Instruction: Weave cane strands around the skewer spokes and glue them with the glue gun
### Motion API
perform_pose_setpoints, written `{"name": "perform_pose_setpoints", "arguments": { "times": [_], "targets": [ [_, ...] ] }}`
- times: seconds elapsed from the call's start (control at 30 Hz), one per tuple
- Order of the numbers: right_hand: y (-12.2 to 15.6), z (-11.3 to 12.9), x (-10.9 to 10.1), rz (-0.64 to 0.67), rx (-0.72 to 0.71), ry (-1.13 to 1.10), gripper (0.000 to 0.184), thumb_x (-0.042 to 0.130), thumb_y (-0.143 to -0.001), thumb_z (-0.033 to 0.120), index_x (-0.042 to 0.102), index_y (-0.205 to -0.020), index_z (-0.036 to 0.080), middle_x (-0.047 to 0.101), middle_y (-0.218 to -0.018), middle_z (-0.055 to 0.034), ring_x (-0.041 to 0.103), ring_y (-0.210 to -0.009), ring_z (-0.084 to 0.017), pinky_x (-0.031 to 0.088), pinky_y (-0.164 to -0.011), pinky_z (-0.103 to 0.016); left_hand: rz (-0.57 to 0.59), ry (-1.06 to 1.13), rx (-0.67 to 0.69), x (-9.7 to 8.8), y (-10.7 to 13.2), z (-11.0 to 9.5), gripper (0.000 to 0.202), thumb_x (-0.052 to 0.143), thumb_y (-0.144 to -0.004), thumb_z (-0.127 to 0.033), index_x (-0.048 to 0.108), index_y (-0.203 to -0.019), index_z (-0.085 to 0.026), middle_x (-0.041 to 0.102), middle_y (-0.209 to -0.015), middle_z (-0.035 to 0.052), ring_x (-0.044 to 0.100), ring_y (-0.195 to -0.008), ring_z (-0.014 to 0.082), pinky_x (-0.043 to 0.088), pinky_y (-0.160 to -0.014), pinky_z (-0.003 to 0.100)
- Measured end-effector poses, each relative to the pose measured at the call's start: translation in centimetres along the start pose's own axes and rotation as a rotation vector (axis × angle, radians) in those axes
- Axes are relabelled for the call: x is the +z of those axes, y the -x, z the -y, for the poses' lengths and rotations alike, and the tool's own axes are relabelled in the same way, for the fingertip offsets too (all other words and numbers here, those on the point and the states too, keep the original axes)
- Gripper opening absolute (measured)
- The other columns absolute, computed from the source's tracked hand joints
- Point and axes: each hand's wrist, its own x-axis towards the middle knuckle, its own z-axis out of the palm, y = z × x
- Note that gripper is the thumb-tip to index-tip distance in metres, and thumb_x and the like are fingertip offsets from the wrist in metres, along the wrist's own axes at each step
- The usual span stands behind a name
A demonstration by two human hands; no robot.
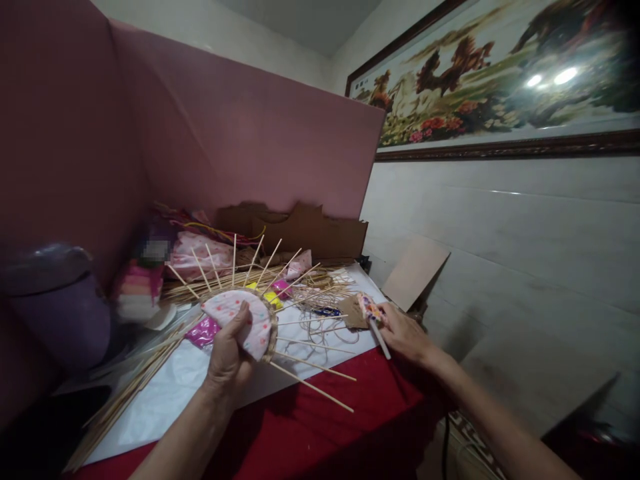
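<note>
Head camera view: Red cloth (pixel 300 427) runs along the near side of a white sheet (pixel 165 407) crowded with loose sticks (pixel 130 393) and string (pixel 315 337); a leaning board (pixel 415 270) borders the right. A person's left hand (pixel 231 357) grips a half-round padded panel (pixel 223 310), thumb across its dotted face, thin spokes (pixel 313 387) fanning outward. Open room separates the spoke tips from the right hand (pixel 397 333), closed around a floral-patterned tool (pixel 371 309) near the sheet's right edge.
</note>
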Motion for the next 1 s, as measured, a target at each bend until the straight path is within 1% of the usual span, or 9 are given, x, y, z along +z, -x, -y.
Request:
{"name": "perform_pose_setpoints", "arguments": {
  "times": [0.1,0.23,0.33,0.43,0.5,0.6,0.73,0.87,1.0],
  "targets": [
    [0.0,-0.6,0.8,0.1,-0.078,0.108,0.026,0.04,-0.082,0.022,0.051,-0.105,0.017,0.058,-0.106,-0.0116,0.057,-0.09,-0.023,0.038,-0.074,-0.031,0.007,-0.016,-0.007,0.0,0.0,-0.1,0.009,0.057,-0.076,-0.01,0.061,-0.083,-0.014,0.069,-0.065,0.0025,0.066,-0.054,0.0162,0.058,-0.055,0.031],
    [-0.6,-0.9,0.8,0.195,-0.084,0.111,0.03,0.049,-0.079,0.027,0.053,-0.106,0.016,0.058,-0.104,-0.0114,0.055,-0.091,-0.023,0.039,-0.076,-0.031,0.006,-0.055,-0.01,0.1,0.3,0.0,0.008,0.057,-0.076,-0.011,0.061,-0.083,-0.012,0.07,-0.066,0.0047,0.066,-0.054,0.0177,0.058,-0.056,0.032],
    [-0.9,0.1,0.1,0.113,-0.117,0.106,0.032,0.057,-0.072,0.024,0.059,-0.102,0.015,0.06,-0.1,-0.012,0.053,-0.094,-0.026,0.037,-0.082,-0.035,0.0,-0.049,-0.005,0.3,0.6,0.0,0.01,0.056,-0.076,-0.008,0.062,-0.084,-0.012,0.07,-0.068,0.005,0.066,-0.055,0.0175,0.058,-0.056,0.031],
    [-0.9,2.4,-0.4,-0.107,-0.21,-0.18,0.021,0.052,-0.078,0.021,0.063,-0.095,0.018,0.062,-0.099,-0.0095,0.052,-0.097,-0.023,0.036,-0.087,-0.036,0.006,-0.039,0.0,0.5,0.9,0.1,0.012,0.056,-0.075,-0.007,0.062,-0.085,-0.013,0.07,-0.067,0.0039,0.066,-0.056,0.0169,0.058,-0.057,0.03],
    [-1.0,4.2,-0.5,-0.12,-0.198,-0.518,0.018,0.05,-0.081,0.025,0.066,-0.088,0.019,0.064,-0.095,-0.0075,0.055,-0.093,-0.021,0.04,-0.084,-0.034,0.031,-0.05,-0.027,0.6,1.1,0.1,0.01,0.057,-0.075,-0.008,0.062,-0.083,-0.012,0.07,-0.067,0.0047,0.066,-0.056,0.0173,0.058,-0.057,0.03],
    [-1.1,6.7,-0.2,0.104,-0.073,-0.993,0.022,0.053,-0.081,0.032,0.068,-0.089,0.018,0.067,-0.093,-0.0069,0.059,-0.089,-0.019,0.042,-0.082,-0.034,0.064,-0.056,-0.073,0.6,1.2,0.0,0.007,0.057,-0.076,-0.01,0.062,-0.08,-0.011,0.07,-0.065,0.0059,0.065,-0.053,0.0169,0.057,-0.057,0.03],
    [-0.8,8.9,0.5,0.466,-0.026,-1.395,0.026,0.055,-0.079,0.033,0.069,-0.09,0.015,0.067,-0.1,-0.0102,0.06,-0.096,-0.019,0.04,-0.088,-0.035,0.058,-0.075,-0.074,0.6,1.3,-0.1,0.009,0.056,-0.076,-0.011,0.061,-0.083,-0.011,0.071,-0.068,0.0082,0.066,-0.055,0.0195,0.058,-0.056,0.033],
    [0.0,10.3,1.7,0.588,0.049,-1.638,0.025,0.056,-0.08,0.034,0.067,-0.088,0.014,0.067,-0.093,-0.008,0.062,-0.093,-0.021,0.039,-0.09,-0.035,0.084,-0.063,-0.115,0.6,1.6,-0.2,0.007,0.057,-0.077,-0.014,0.062,-0.081,-0.011,0.07,-0.065,0.008,0.067,-0.057,0.0207,0.058,-0.057,0.033],
    [0.5,11.1,2.8,0.588,0.039,-1.689,0.023,0.067,-0.073,0.035,0.063,-0.079,0.013,0.061,-0.07,-0.0022,0.062,-0.071,-0.015,0.044,-0.076,-0.031,0.086,-0.02,-0.106,0.7,1.8,-0.1,0.005,0.057,-0.076,-0.012,0.062,-0.078,-0.012,0.068,-0.059,0.005,0.067,-0.056,0.0198,0.058,-0.058,0.032]
  ]
}}
